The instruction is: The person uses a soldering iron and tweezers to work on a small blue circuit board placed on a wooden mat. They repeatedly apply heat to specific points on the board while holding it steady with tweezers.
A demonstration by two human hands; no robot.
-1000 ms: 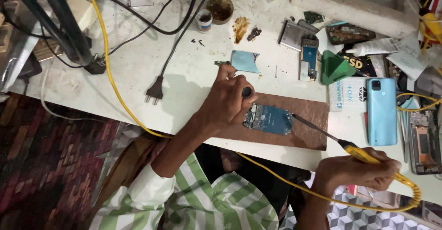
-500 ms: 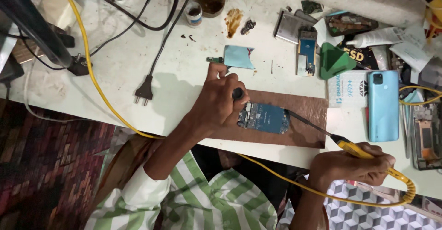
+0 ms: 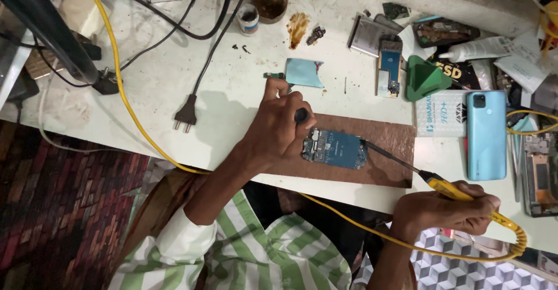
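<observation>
Near the frame's centre, one blue circuit board (image 3: 335, 149) lies flat on one brown mat (image 3: 388, 145), its near end crowded with small metal parts. One left hand (image 3: 280, 128) is clenched on a dark-tipped tool (image 3: 301, 115) beside the board; one right hand (image 3: 444, 207), lower right, is wrapped around one yellow soldering iron (image 3: 427, 176), its tip touching the board's right edge. One blue phone (image 3: 486, 134) rests at right
</observation>
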